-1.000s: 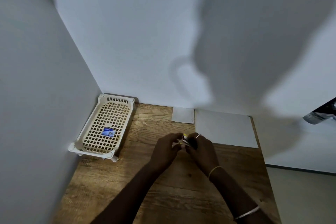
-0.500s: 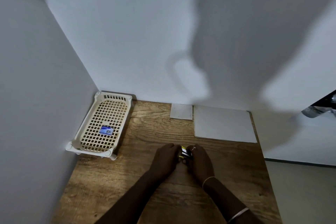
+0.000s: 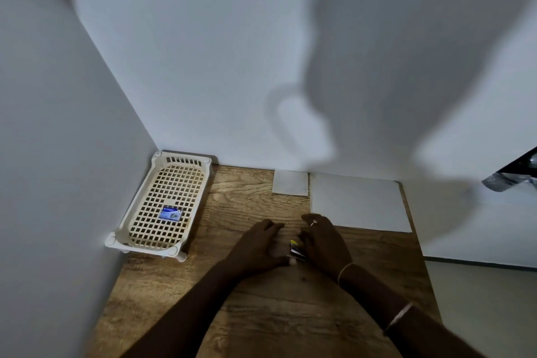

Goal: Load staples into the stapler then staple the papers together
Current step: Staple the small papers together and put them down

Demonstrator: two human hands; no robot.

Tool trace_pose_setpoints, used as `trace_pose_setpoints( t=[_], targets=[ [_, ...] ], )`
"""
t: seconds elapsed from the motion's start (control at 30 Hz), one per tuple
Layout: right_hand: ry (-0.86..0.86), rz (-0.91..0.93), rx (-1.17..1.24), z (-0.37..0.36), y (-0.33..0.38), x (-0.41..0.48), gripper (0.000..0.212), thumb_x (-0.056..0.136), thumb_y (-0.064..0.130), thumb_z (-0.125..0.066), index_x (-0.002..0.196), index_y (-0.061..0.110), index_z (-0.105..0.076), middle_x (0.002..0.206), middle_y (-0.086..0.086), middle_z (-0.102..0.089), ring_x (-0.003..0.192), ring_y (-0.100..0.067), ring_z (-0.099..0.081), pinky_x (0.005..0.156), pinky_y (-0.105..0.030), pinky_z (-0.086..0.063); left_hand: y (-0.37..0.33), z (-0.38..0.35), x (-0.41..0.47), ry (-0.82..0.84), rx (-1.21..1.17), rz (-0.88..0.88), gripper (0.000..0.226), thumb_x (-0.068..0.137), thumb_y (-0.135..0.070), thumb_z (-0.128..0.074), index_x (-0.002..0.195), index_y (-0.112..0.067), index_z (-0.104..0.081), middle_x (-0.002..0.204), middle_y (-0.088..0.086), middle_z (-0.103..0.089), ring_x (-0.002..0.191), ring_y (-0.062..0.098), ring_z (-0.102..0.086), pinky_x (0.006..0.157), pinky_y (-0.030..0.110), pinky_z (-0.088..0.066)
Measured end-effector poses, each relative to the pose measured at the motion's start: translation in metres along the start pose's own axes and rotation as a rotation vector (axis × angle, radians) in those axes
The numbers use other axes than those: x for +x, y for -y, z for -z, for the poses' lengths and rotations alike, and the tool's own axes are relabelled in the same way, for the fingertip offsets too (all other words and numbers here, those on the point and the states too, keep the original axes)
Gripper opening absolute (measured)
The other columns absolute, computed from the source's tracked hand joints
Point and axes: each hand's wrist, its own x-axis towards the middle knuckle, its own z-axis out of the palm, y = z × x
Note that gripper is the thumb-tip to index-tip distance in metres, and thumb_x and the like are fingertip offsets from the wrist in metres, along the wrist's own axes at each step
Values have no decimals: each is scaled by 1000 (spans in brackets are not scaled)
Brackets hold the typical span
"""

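Your left hand (image 3: 261, 244) and right hand (image 3: 325, 244) sit low on the wooden table (image 3: 261, 314), near its middle, with the small stapler (image 3: 295, 250) wedged between them. Only a sliver shows: a yellow tip, some dark body, a bit of metal. Left fingers are spread and loose, thumb side touching the stapler, not clamped on it. Right fingers curl over the stapler's far side; whether they really grip it, can't tell, the hand hides it.

The stapler's long axis looks to run roughly toward and away from you, yellow end pointing away toward the wall. Too much is covered to say if the top is hinged open.

Handling, as a guess: light, rigid, plastic and metal, won't deform. The sprung top can snap. Take it by the body sides with one hand, leaving the other free for staples. Staple strips are brittle and break if pinched mid-length, so hold them at the ends.

The staple box (image 3: 171, 213), blue label, lies flat in the cream plastic basket (image 3: 139, 206) at the left wall, well apart from your hands. The large white paper sheet (image 3: 357, 200) lies flat at the back right, a small paper piece (image 3: 290, 186) just beside it on the left. Neither is touched. Loading looks not yet done.
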Motion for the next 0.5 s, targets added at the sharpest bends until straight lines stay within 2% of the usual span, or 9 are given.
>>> trace_pose_setpoints(
  t=[0.1,0.2,0.3,0.5],
  targets=[
    [33,98,-144,10,0,29,54,101,32,-53,148,9,-44,153,-14,-45,141,-29,-42,117,-37,-33,0,18,18,-63,95,-15,78,92,-58,-54,155,-15,-35,159,7,-38,142,23,-38,114,36,-33],
    [130,173,-311,13,-1,59,55,105,23,-43,155,5,-29,165,-15,-23,153,-30,-22,124,-41,-17,1,31,40,-32,227,-44,73,97,-32,-53,159,-8,-23,168,13,-21,154,27,-21,123,40,-18],
    [195,180,-424,9,0,82,59,103,9,-34,158,3,-14,168,-18,-8,156,-31,-6,126,-45,-7,1,35,59,28,343,-40,73,98,-26,-48,160,-7,-14,170,13,-6,157,28,-6,126,50,-9],
    [215,121,-439,-7,1,108,54,106,8,-22,158,0,-7,167,-22,-3,156,-36,-3,127,-46,-6,7,29,85,154,452,-19,67,103,-27,-36,160,-4,-8,170,17,2,157,33,0,125,57,-8]
  ],
)
